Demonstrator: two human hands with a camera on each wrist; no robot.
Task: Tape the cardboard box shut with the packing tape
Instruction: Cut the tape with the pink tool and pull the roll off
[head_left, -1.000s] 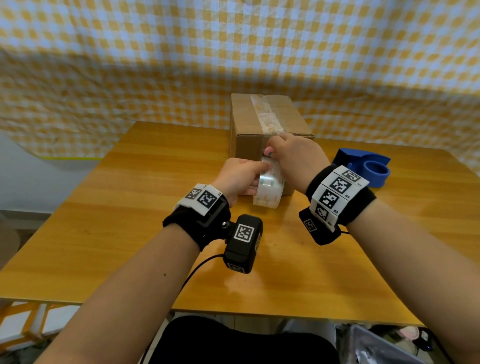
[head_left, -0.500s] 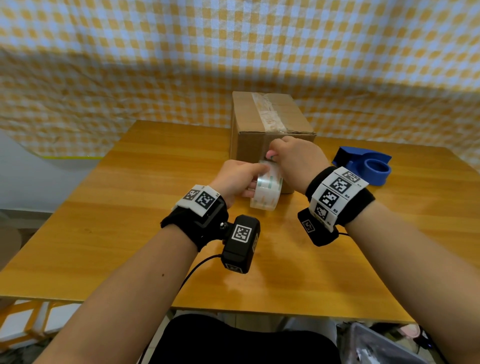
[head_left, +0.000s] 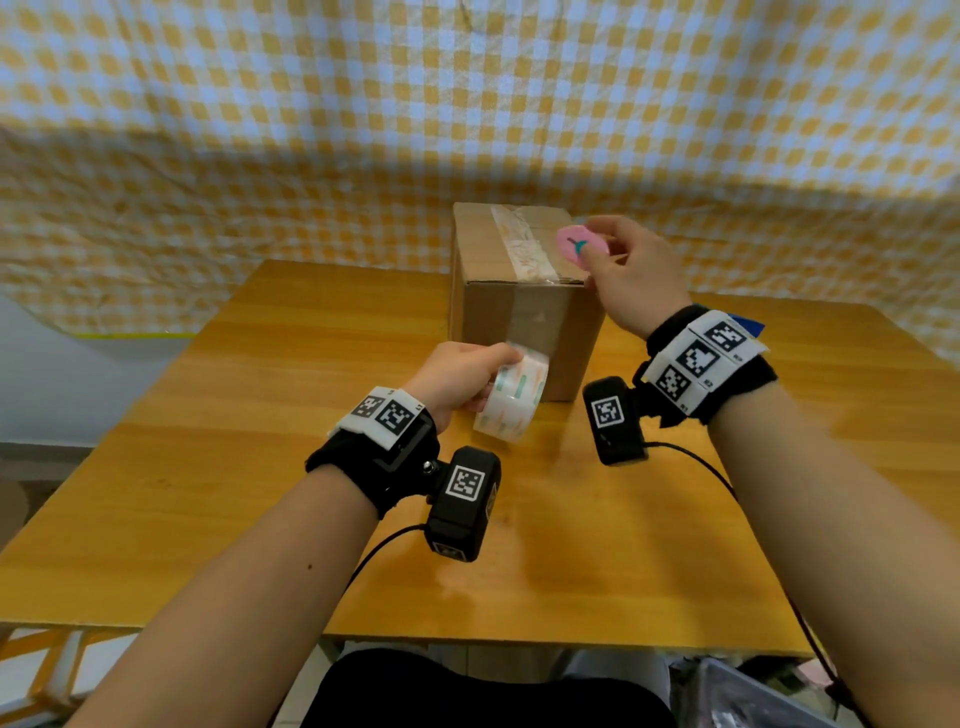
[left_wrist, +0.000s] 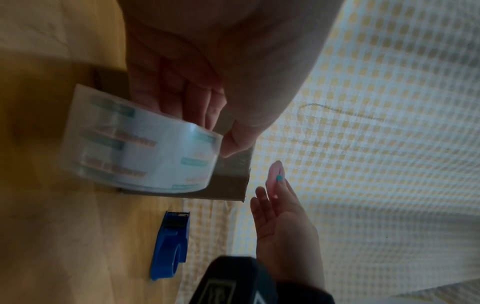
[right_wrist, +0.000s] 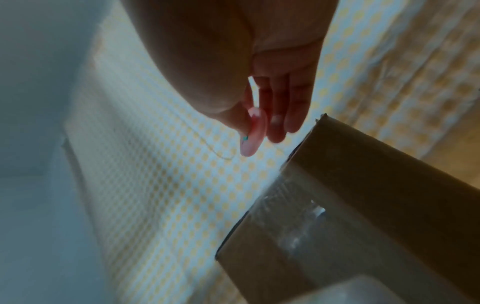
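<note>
the cardboard box at 12 o'clock on the worktop wears its top strip, uncut from the tape roll your left hand grips against its near face, while your right hand pinches a pink cutter.

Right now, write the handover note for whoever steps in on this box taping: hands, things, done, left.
Left hand grips the tape roll low against the near face of the cardboard box; the tape runs unbroken from the roll up that face.
Right hand pinches a small pink oval tool above the box's near top edge, seemingly clear of the box.
The box stands on the wooden table; the blue tape dispenser lies unused to its right.
Done: a strip covers the top seam and comes down the near face.
Left: sever the tape at the roll, probably with the pink tool, then press the end flat.
</note>
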